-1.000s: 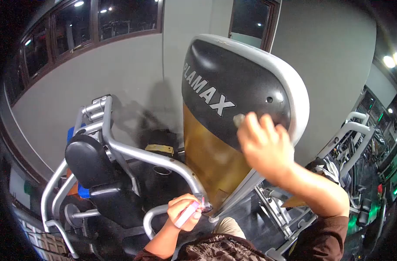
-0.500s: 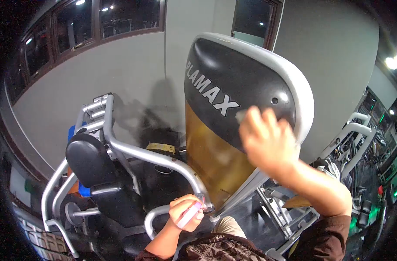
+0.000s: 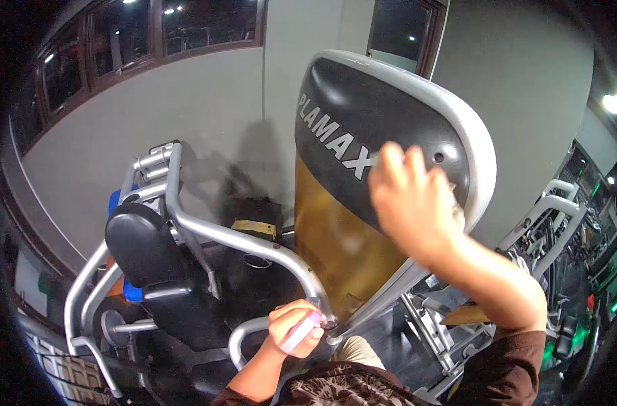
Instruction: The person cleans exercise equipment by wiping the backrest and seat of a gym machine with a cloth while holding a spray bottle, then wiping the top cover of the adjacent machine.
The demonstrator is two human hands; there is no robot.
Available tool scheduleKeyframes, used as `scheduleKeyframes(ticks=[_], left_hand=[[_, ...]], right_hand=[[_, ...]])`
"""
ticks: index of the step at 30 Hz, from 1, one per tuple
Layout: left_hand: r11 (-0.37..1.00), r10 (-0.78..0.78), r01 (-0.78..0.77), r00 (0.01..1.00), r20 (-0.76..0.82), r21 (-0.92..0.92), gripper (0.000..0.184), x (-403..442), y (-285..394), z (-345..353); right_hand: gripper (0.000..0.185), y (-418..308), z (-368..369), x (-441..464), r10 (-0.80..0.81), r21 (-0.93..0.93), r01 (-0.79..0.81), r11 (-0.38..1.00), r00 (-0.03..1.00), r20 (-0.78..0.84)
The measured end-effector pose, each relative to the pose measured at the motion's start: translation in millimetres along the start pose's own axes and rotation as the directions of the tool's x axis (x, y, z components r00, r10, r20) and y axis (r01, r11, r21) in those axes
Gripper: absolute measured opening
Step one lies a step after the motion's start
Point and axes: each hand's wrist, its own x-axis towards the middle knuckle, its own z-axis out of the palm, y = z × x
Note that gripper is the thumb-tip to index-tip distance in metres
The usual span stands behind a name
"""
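Note:
My left hand (image 3: 293,329) is closed around a small white and pink bottle (image 3: 300,333), low in front of my body, near the machine's grey tube. My right hand (image 3: 413,196) is raised against the machine's black panel (image 3: 383,108), just right of the large white lettering (image 3: 333,139). Its fingers are curled and blurred. A pale cloth-like piece (image 3: 454,206) shows at the edge of the palm, mostly hidden by the hand. The panel has a light grey rim (image 3: 484,145) and a gold lower part (image 3: 335,233).
A black padded seat (image 3: 141,245) with silver tubes (image 3: 234,238) stands at the left. A yellow item (image 3: 254,229) lies by the wall. More gym equipment (image 3: 559,203) is at the right. Windows (image 3: 210,27) line the upper left.
My right hand has moved slightly upward on the panel, nearer the lettering. The view has shifted so that the machine appears further right. My left hand keeps the bottle.

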Motion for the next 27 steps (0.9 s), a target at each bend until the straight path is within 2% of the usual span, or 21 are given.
scheduleKeyframes(ticks=[3,6,7,9,11,12,15,16,19,22,23,24,25,27], left_hand=[[1.0,-0.001,0.001,1.0,-0.009,0.004,0.025,1,1,-1],[1.0,0.004,-0.004,1.0,-0.001,0.023,0.024,3,2,-4],[1.0,0.004,-0.004,1.0,0.001,0.031,0.023,3,2,-4],[1.0,0.008,-0.008,1.0,-0.002,0.025,0.022,3,1,-3],[1.0,0.01,-0.01,1.0,0.0,0.022,0.022,1,0,-2],[1.0,0.015,-0.015,1.0,-0.002,0.024,0.022,0,-1,-2],[0.999,0.017,-0.017,1.0,0.005,0.038,0.023,1,-1,-3],[0.999,0.014,-0.014,1.0,0.009,0.043,0.023,1,-1,-4],[0.999,-0.022,0.022,1.0,0.004,0.034,0.025,1,1,-5],[0.999,-0.007,0.008,1.0,-0.006,0.033,0.026,1,0,-3],[0.999,-0.002,0.002,1.0,-0.013,0.037,0.026,2,1,-3],[0.999,0.003,-0.002,1.0,-0.016,0.042,0.026,3,1,-3],[0.999,0.003,-0.002,1.0,-0.015,0.045,0.025,3,2,-4],[1.0,-0.014,0.015,0.999,-0.031,0.022,0.025,-1,-1,-3]], right_hand=[[0.024,-39,14,-39,-0.223,0.032,0.222,0.975,0.955,0.196],[0.023,-39,25,-42,-0.235,0.109,0.216,0.97,0.949,0.212],[0.018,-30,22,-32,-0.205,0.074,0.198,0.977,0.974,0.101],[0.015,-6,8,-3,-0.098,0.031,0.098,0.995,0.995,0.005],[0.014,17,2,21,0.053,0.077,-0.047,0.996,0.996,-0.074],[0.015,23,-3,26,0.064,0.11,-0.06,0.992,0.997,-0.038],[0.017,-3,5,7,-0.063,-0.074,0.061,0.995,0.998,-0.023],[0.021,-18,12,-6,-0.113,0.022,0.113,0.993,0.993,0.04],[0.019,-57,33,-40,-0.227,0.034,0.224,0.974,0.958,0.175],[0.017,-44,28,-24,-0.218,0.147,0.194,0.97,0.96,0.174],[0.016,-36,20,-10,-0.162,0.069,0.153,0.986,0.975,0.152],[0.015,-25,17,4,-0.112,0.067,0.107,0.992,0.991,0.072],[0.014,-14,16,16,-0.058,0.071,0.058,0.996,0.998,-0.002],[0.014,5,8,32,0.045,0.158,-0.043,0.986,0.999,-0.01]])
